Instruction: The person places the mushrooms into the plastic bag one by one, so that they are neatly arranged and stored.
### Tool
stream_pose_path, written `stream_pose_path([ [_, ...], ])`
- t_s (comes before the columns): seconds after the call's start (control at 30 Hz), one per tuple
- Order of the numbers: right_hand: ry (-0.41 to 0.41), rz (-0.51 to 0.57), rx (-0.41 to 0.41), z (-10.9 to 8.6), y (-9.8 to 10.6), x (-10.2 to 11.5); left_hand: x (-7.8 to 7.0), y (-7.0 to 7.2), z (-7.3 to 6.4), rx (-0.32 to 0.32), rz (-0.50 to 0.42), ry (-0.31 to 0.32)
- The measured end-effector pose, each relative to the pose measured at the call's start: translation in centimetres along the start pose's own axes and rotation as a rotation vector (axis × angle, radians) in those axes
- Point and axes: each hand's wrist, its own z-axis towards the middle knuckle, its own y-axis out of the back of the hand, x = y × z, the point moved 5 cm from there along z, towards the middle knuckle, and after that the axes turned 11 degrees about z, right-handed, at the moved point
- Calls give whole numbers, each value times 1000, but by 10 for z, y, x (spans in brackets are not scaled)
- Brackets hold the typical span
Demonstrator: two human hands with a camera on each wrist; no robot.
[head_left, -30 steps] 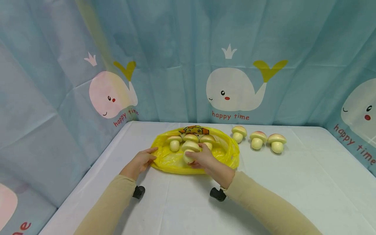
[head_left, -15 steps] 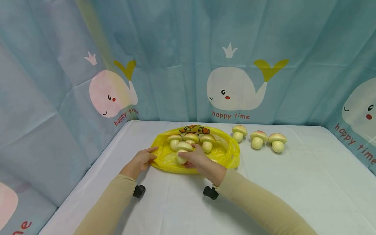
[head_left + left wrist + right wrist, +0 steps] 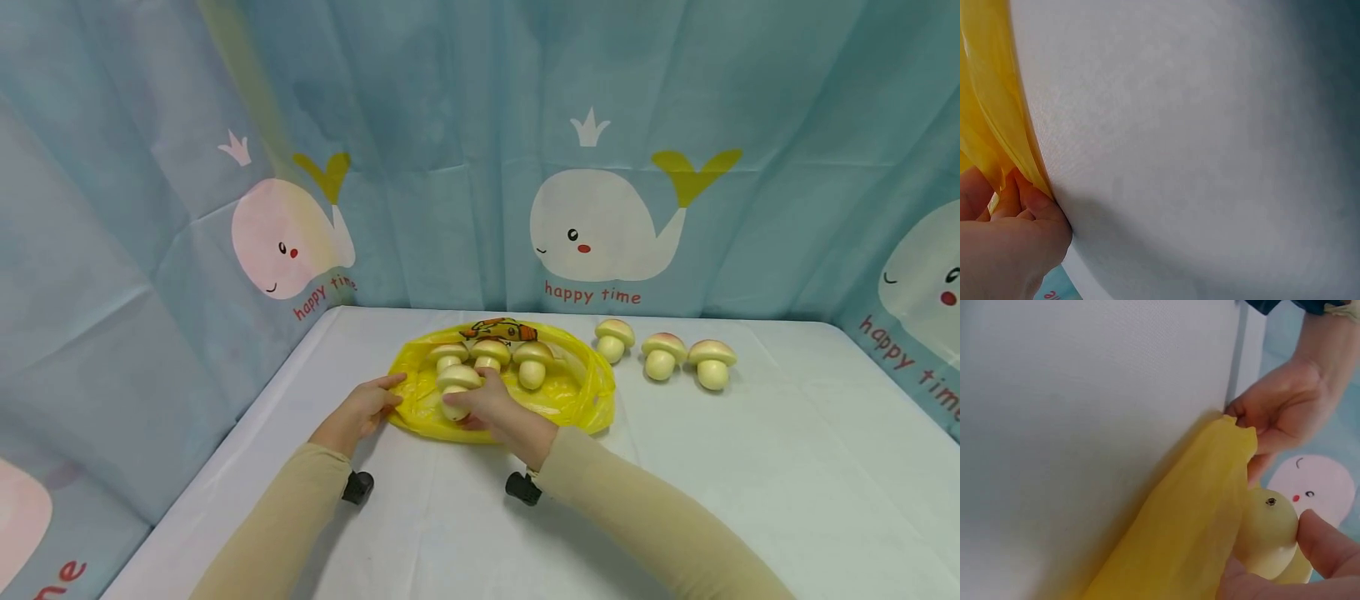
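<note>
A yellow plastic bag [image 3: 558, 408] lies spread open on the table, with three toy mushrooms [image 3: 532, 367] standing in a row inside it. My left hand [image 3: 365, 410] pinches the bag's left edge; the left wrist view shows the yellow film [image 3: 997, 94] between thumb and fingers. Over the front left of the bag, my right hand [image 3: 495, 408] grips another toy mushroom [image 3: 457, 379] by its stem. Its round stem end [image 3: 1266, 531] faces the camera in the right wrist view, thumb against it. The fingers behind that mushroom are partly hidden.
Three more toy mushrooms [image 3: 660, 357] stand on the white table [image 3: 750, 467] to the right of the bag. A blue curtain [image 3: 465, 233] printed with whales hangs behind the table and along its sides.
My right hand has moved left across the bag with the mushroom in its grip, bringing it nearer the left hand. The left hand keeps its hold on the bag's edge.
</note>
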Motion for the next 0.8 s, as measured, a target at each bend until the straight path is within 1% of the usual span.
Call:
stream_pose_path([
  [0.13,1,-33,-19,4,-8,-3,0,0,0,5,-6,3],
  [0.33,12,-81,-35,9,-18,-8,-3,-2,-3,32,-3,-17],
  [0.43,20,-114,-39,12,-22,-10,-3,-2,-4,32,-7,-22],
  [0.6,32,-180,-53,16,-25,-12,-3,-2,-4,25,-15,-19],
  [0.8,26,-205,-63,18,-26,-12,-3,-2,-3,25,-18,-15],
])
